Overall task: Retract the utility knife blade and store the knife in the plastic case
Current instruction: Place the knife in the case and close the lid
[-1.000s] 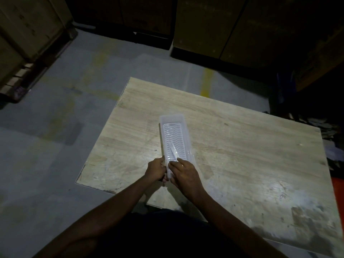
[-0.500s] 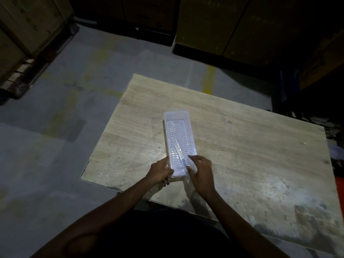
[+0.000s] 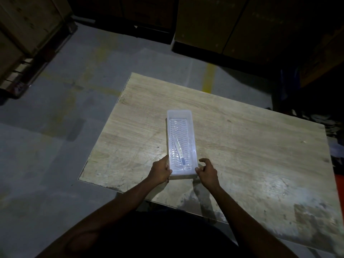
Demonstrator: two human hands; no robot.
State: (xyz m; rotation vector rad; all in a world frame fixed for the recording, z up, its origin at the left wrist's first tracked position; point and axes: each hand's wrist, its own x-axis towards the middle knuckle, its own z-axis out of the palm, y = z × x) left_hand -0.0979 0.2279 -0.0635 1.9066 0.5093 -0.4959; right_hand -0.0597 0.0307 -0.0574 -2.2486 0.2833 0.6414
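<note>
Crates (image 3: 28, 25) stacked far left, floor (image 3: 55, 127) between them and counter (image 3: 242, 146). Left hand (image 3: 160, 171) grips plastic case (image 3: 181, 127) near corner; utility knife (image 3: 179, 152) lies inside. Right hand (image 3: 207, 171) half-curled, touching opposite corner. Cartons (image 3: 242, 25) behind.

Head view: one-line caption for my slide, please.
Knife lies inside the open case on the table; left hand grips its near corner, right hand curled beside the other.
</note>
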